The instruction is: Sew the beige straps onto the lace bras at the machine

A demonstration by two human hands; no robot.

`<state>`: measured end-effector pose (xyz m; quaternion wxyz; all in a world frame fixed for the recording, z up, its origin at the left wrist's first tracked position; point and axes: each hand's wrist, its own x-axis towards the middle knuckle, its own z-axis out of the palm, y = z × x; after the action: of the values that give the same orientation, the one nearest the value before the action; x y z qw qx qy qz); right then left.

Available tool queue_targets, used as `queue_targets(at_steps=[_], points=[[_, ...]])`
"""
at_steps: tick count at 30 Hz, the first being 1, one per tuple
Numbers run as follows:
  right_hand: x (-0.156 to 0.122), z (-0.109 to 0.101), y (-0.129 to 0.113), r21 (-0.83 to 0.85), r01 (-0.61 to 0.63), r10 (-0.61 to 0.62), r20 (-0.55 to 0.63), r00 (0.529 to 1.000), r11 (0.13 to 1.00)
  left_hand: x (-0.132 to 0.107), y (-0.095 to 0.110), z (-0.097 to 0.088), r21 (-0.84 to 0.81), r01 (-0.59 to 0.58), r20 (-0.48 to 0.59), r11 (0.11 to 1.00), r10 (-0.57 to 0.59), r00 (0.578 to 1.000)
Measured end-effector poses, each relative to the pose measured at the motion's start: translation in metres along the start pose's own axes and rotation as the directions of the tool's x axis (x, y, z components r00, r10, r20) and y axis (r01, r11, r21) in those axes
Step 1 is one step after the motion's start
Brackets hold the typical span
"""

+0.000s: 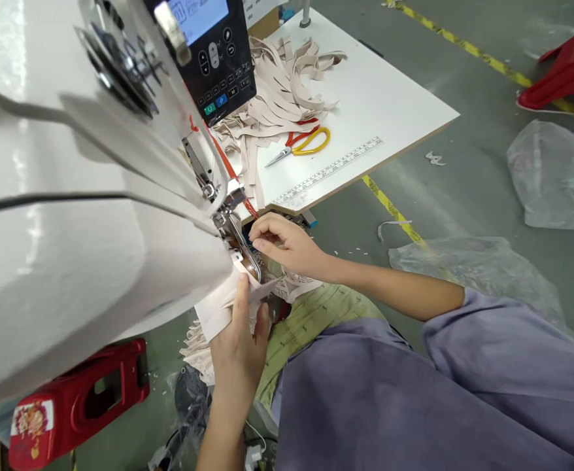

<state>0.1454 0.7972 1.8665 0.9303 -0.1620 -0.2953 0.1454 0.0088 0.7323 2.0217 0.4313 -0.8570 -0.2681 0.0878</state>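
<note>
A cream fabric piece (pixel 218 306) lies at the end of the sewing machine (pixel 179 261), by its metal presser-foot area (pixel 240 245). My left hand (pixel 238 340) holds this fabric, its index finger stretched along the top close to the machine's foot and its thumb apart; the other fingers are hidden. Just beyond, my right hand (pixel 287 245) is curled beside the metal parts, thumb and index finger close together. Whatever may be between those fingertips is too small to see. Patterned cream fabric (pixel 297 286) hangs below the right hand, over the green cloth on my lap.
On the white table (pixel 395 111) lie a heap of cream strips (pixel 277 91), scissors with red and yellow handles (pixel 311 140) and a printed ruler scale (pixel 329 171). A control panel (pixel 208 59) juts out above. A red stool (pixel 81 399) and plastic bags (pixel 556 173) are on the floor.
</note>
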Motion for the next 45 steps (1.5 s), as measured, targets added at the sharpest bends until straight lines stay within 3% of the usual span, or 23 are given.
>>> queue_targets(at_steps=[10,15,20,23,26,30,31,33,35,37,41,43,45], points=[[-0.018,0.000,0.000,0.109,-0.049,0.044,0.053,0.998,0.993,0.000,0.001,0.008,-0.041,-0.049,-0.066,0.998,0.046,0.997],[-0.022,0.006,-0.005,0.145,-0.044,0.041,0.026,0.999,0.988,-0.009,0.001,0.011,-0.075,-0.013,-0.185,0.997,-0.001,0.983],[-0.033,0.012,-0.014,0.103,-0.087,0.086,0.011,0.996,0.991,-0.017,0.004,0.023,-0.082,0.121,-0.022,0.989,-0.123,0.992],[-0.050,0.008,-0.021,0.061,-0.155,0.150,0.070,0.986,0.986,-0.032,0.023,0.043,-0.120,0.021,-0.048,0.993,-0.027,0.999],[-0.067,-0.002,-0.026,0.101,-0.193,0.182,0.107,0.978,0.976,-0.053,0.046,0.057,-0.261,-0.095,0.005,0.961,0.100,0.995],[-0.080,-0.021,-0.028,0.112,-0.235,0.216,0.159,0.963,0.966,-0.067,0.049,0.050,-0.605,0.015,0.207,0.796,0.140,0.968],[-0.082,-0.026,-0.028,0.100,-0.245,0.224,0.187,0.956,0.964,-0.066,0.044,0.046,-0.643,0.006,0.180,0.766,0.143,0.973],[-0.084,-0.033,-0.028,0.085,-0.247,0.220,0.248,0.944,0.965,-0.059,0.031,0.037,-0.638,-0.080,0.010,0.766,0.112,0.994],[-0.084,-0.037,-0.029,0.072,-0.224,0.192,0.309,0.932,0.972,-0.047,0.021,0.028,-0.580,-0.198,-0.199,0.790,0.099,0.975],[-0.084,-0.039,-0.032,0.046,-0.195,0.166,0.364,0.916,0.980,-0.033,0.015,0.018,-0.545,-0.307,-0.284,0.781,0.173,0.943],[-0.081,-0.042,-0.042,-0.080,-0.085,0.112,0.453,0.884,0.993,-0.007,0.015,0.005,-0.539,-0.403,-0.140,0.740,0.393,0.909],[-0.080,-0.044,-0.046,-0.168,0.021,0.065,0.486,0.871,0.985,0.000,0.014,0.003,-0.519,-0.413,-0.083,0.748,0.437,0.895],[-0.081,-0.046,-0.048,-0.263,0.175,-0.025,0.491,0.871,0.949,0.003,0.009,0.005,-0.465,-0.443,-0.100,0.766,0.452,0.887]])
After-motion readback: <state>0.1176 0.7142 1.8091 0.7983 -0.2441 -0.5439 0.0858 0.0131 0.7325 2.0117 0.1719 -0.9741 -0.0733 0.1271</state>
